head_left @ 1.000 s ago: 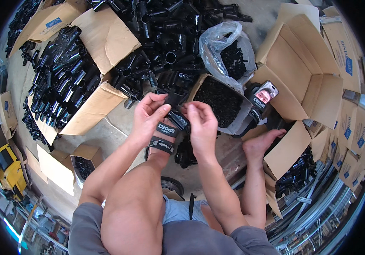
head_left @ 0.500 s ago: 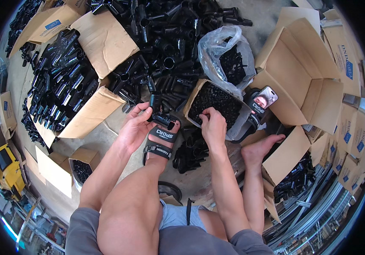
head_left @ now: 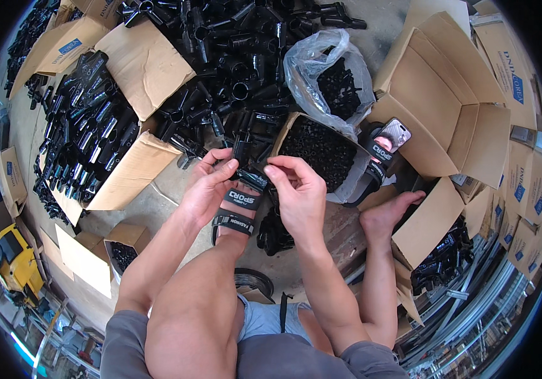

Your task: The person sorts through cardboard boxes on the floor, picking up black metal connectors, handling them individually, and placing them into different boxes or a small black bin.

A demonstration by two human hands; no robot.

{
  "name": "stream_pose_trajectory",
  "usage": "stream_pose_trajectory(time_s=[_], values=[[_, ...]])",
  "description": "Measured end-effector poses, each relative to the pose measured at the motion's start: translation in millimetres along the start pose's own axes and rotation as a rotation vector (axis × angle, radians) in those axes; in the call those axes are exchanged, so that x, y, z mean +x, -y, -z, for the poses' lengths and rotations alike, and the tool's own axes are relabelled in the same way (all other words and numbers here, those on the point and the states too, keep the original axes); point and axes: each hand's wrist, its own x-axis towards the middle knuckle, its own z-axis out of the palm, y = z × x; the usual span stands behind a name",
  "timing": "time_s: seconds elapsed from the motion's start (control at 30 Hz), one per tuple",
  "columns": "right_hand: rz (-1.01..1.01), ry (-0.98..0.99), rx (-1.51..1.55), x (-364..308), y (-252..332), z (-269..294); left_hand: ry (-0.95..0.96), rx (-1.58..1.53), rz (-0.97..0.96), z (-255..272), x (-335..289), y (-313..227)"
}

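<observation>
My left hand grips a glossy black tube-shaped fitting between thumb and fingers, above my sandalled foot. Close beside its right side is my right hand, thumb and forefinger pinched on a small black piece, mostly hidden by the fingertips. Whether that piece touches the fitting I cannot tell. Just beyond the right hand stands a lined carton full of small black pieces. A clear plastic bag behind it holds more dark small parts.
Black tube fittings lie heaped on the floor ahead. An overfilled carton of them stands at left, and a large open carton at right. A phone rests on a sandal. Another small carton sits lower left.
My right hand has left the carton of small pieces and come left to the fitting, pinching a small black piece. My left hand still holds the fitting, now turned slightly.
</observation>
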Motion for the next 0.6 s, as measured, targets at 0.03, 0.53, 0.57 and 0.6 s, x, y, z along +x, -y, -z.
stream_pose_trajectory(time_s=[0.03, 0.53, 0.57, 0.6], values=[[0.061, -0.033, -0.051, 1.9, -3.8, -2.1, 0.001, -0.014, -0.002, -6.0, -1.6, -1.5], [0.105, -0.153, -0.233, 7.1, -14.2, -22.7, 0.001, 0.093, -0.094, -6.5, 6.5, 8.8], [0.103, -0.152, -0.219, 7.3, -15.0, -23.3, 0.004, 0.092, -0.104, -6.3, 6.3, 8.6], [0.102, -0.152, -0.206, 7.5, -15.8, -24.0, 0.006, 0.091, -0.114, -5.9, 6.2, 8.6]])
